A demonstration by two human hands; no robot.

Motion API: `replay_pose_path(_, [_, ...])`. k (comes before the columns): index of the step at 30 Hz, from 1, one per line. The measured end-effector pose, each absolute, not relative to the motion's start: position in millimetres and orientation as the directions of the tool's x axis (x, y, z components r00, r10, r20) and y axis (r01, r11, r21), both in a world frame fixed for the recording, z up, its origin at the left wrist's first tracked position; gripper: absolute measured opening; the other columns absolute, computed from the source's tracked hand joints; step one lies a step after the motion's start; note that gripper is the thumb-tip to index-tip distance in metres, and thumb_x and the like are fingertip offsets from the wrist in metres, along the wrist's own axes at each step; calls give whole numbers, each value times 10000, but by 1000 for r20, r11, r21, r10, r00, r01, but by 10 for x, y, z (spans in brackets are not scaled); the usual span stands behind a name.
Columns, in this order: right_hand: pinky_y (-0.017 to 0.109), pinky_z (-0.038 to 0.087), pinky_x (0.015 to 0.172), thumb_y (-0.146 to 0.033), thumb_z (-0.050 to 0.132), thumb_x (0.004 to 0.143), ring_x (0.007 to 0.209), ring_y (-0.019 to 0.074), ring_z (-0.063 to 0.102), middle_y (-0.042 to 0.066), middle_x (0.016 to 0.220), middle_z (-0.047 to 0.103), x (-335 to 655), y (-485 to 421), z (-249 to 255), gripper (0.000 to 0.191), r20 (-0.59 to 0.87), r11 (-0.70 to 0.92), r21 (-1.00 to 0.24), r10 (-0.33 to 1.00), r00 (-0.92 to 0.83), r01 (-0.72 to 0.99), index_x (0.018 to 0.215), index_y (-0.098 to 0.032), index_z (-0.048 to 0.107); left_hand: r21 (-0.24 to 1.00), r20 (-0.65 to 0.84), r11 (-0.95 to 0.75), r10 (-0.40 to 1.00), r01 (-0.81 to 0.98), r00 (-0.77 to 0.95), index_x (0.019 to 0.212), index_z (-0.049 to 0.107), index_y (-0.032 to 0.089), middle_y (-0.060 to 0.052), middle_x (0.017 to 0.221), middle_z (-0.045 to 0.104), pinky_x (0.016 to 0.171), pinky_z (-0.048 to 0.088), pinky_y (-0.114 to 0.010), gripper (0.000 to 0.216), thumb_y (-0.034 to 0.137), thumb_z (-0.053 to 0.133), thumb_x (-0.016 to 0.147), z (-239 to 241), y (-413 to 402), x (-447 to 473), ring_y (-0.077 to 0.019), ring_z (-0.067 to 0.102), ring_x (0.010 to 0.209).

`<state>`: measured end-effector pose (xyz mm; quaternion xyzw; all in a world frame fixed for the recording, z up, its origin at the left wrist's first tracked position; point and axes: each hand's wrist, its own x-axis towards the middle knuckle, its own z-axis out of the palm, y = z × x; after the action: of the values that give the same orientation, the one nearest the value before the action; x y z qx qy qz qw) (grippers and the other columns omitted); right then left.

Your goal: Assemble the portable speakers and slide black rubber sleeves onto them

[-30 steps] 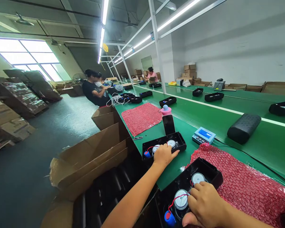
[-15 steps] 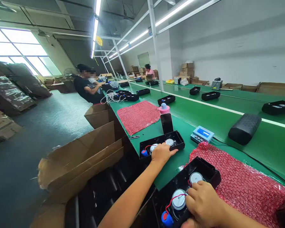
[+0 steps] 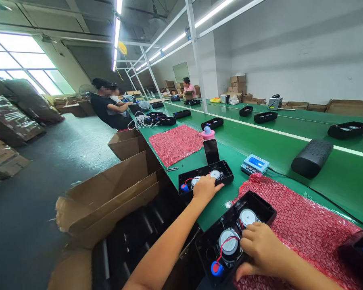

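Note:
My left hand (image 3: 204, 187) is closed over the near wall of a black speaker housing (image 3: 226, 178) on the green bench, fingers inside and thumb outside. In that housing are two round speaker drivers and a blue cylindrical battery (image 3: 184, 187) with a red wire. Closer to me, my right hand (image 3: 260, 247) grips the near wall of a second speaker housing (image 3: 260, 200), which is tilted at the bench edge. Two silver-backed drivers (image 3: 229, 241) and a blue cylinder (image 3: 217, 268) on red wire show inside it. My right fingertips are partly hidden behind the wall.
Red bubble wrap (image 3: 302, 225) lies on the right, with another housing (image 3: 359, 253) at the edge. Beyond stand a blue meter (image 3: 255, 163), phone (image 3: 211, 151) and black speaker (image 3: 313, 158). An open carton (image 3: 109, 193) is at left; co-workers (image 3: 105, 105) sit farther down the bench.
The view has shifted slightly. My right thumb now shows along the outside of the near housing, and more of another housing appears at the right edge. Both hands keep their grips.

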<state>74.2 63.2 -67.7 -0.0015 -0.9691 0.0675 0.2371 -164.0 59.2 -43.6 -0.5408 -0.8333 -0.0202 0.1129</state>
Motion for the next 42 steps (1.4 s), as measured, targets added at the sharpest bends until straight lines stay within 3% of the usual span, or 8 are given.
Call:
replay_pose_path(3, [272,285,596,-498,713,699,676,143,497,-4,726,581,912,680,-494,361,242,945,-326,87,-966,3,760,-186,543,-98,200,361,920,927,-337,968,618,178,-69,901,625,668,408,-300,270,398,593,812,-346,472,-1655,-231,572,872])
replay_pose_path(6, [264,297,646,-225,687,728,760,141,495,-10,807,578,1006,708,-350,152,128,912,-410,75,-989,16,762,-191,542,-129,217,366,917,922,-334,1049,579,170,-85,963,611,759,398,-352,300,310,632,789,-232,307,-1723,-253,546,908])
replay_pose_path(9, [271,289,645,-149,603,749,756,139,474,-5,808,561,1015,712,-320,78,105,912,-411,59,-993,11,734,-187,537,-155,222,382,912,911,-345,958,611,149,-118,977,598,789,387,-410,278,355,640,774,-153,165,-1828,-298,523,941])
replay_pose_path(12, [278,285,638,-105,539,752,746,144,456,11,803,553,995,698,-342,76,89,919,-395,47,-995,8,728,-177,540,-156,184,328,936,932,-299,899,630,170,-93,974,606,812,394,-391,204,344,620,792,-154,88,-1925,-267,529,943])
replay_pose_path(21, [313,248,621,-85,511,700,732,170,438,40,803,549,976,646,-392,94,82,940,-339,51,-995,20,731,-170,536,-120,152,226,966,967,-208,1027,624,196,-62,983,600,761,432,-309,217,273,554,837,-309,79,-2025,-194,579,886])
replay_pose_path(29, [328,256,655,-77,506,702,790,181,449,34,861,558,976,618,-427,125,66,945,-324,59,-996,35,767,-175,545,-120,221,247,951,962,-217,857,670,200,-50,867,635,690,418,-305,175,310,536,830,-358,73,-2007,-190,599,798])
replay_pose_path(42, [324,241,635,-80,495,717,768,180,425,42,880,531,988,595,-438,123,107,953,-298,83,-991,47,758,-182,549,-114,219,247,951,962,-218,837,694,217,-40,811,646,656,410,-309,178,304,540,814,-357,76,-2002,-200,608,770])
